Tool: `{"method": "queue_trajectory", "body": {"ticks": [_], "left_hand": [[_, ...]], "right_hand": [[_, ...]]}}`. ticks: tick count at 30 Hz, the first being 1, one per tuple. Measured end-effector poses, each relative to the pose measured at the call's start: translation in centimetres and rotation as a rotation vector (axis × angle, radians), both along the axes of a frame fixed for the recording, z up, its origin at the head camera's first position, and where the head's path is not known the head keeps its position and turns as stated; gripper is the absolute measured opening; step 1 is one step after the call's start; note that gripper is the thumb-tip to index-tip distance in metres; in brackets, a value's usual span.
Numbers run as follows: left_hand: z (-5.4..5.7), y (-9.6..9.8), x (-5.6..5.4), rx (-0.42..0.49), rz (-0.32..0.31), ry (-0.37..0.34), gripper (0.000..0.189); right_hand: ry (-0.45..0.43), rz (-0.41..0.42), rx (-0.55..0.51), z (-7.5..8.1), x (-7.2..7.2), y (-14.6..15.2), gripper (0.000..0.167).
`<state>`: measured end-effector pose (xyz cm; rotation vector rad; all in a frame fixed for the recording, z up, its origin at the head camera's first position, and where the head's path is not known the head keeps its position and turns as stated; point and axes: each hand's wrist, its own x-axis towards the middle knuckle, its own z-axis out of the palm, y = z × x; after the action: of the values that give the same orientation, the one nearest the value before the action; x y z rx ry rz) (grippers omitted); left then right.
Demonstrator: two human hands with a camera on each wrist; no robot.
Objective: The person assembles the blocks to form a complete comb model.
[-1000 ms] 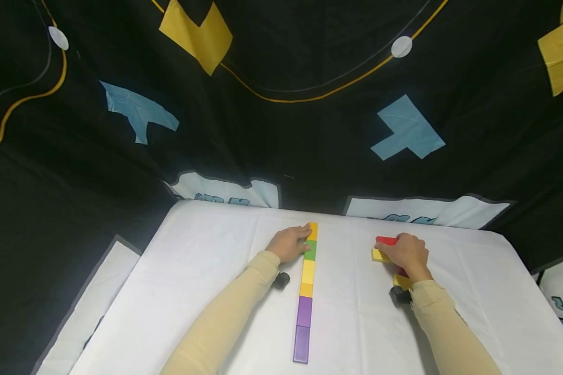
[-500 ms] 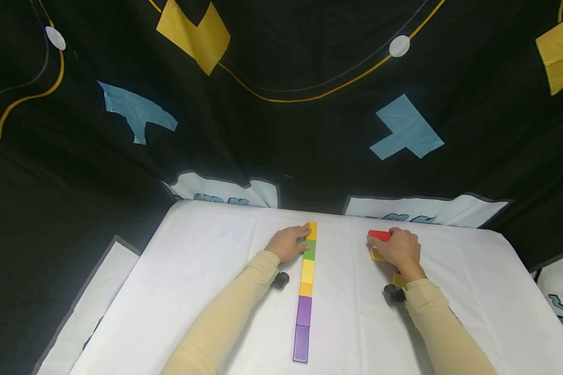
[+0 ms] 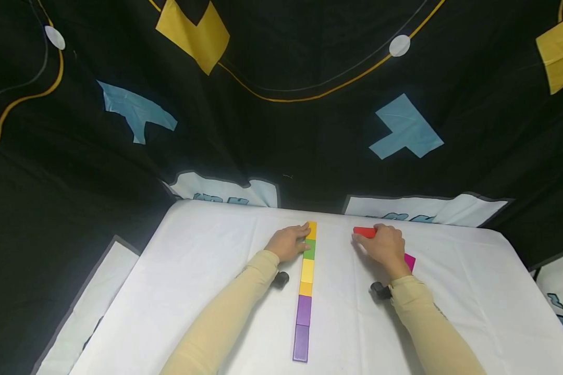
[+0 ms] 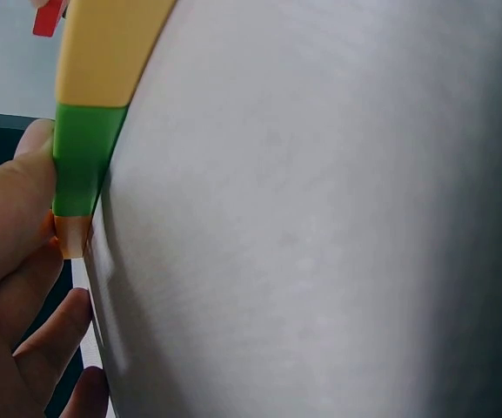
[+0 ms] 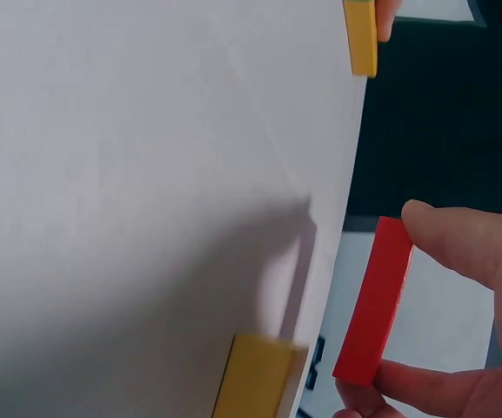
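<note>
Evidently, the row of blocks was kept straight by being laid end to end on the white-covered worktop (image 3: 206,250), leading away from the person: two purple blocks (image 3: 303,328) nearest, then a small orange block (image 3: 306,289), a yellow block (image 3: 307,271), a green block (image 3: 310,250) and, at the far end, an orange block (image 3: 313,230). The left grip (image 3: 285,244) lay beside that far end, its fingers loose and spread, not clenched, with the thumb against the green block and fingertips at the orange one; touching from the left like this probably steadied the row while leaving its right side unobstructed.

The right grip (image 3: 387,246), well apart from the row, was closed in a pinch on a red block (image 3: 364,232), thumb at one end and fingers at the other, which left its long faces uncovered. In the right wrist view the block was off the cloth, seemingly raised to clear another yellow piece (image 5: 255,379) lying there. A magenta block (image 3: 409,262) showed partly behind the right wrist, so how it lay could not be told.
</note>
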<state>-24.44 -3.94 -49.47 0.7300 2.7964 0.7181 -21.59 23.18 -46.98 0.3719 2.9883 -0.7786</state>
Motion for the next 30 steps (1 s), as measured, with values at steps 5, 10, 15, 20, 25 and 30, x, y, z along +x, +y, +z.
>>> {"method": "queue_trajectory", "body": {"ticks": [5,10,15,20,25,30], "left_hand": [[0.0,0.0,0.0,-0.001,0.003,-0.015,0.056],[0.0,0.1,0.0,0.004,0.010,-0.018,0.056],[-0.1,0.1,0.0,0.003,0.010,-0.012,0.056],[-0.2,0.1,-0.1,-0.004,0.011,-0.007,0.056],[-0.1,0.1,0.0,0.000,0.017,-0.015,0.055],[-0.1,0.1,-0.1,0.004,0.016,-0.021,0.056]], "right_hand": [[0.021,0.010,-0.011,0.0,-0.1,-1.2,0.074],[0.008,0.002,-0.010,-0.1,-0.4,-2.4,0.075],[0.021,0.008,-0.005,-0.4,-0.7,-3.4,0.074],[0.030,0.018,-0.008,-0.6,-0.9,-4.4,0.073],[0.029,0.044,0.001,-0.6,-1.1,-5.2,0.072],[0.026,0.058,0.022,-0.8,-1.4,-6.1,0.072]]}}
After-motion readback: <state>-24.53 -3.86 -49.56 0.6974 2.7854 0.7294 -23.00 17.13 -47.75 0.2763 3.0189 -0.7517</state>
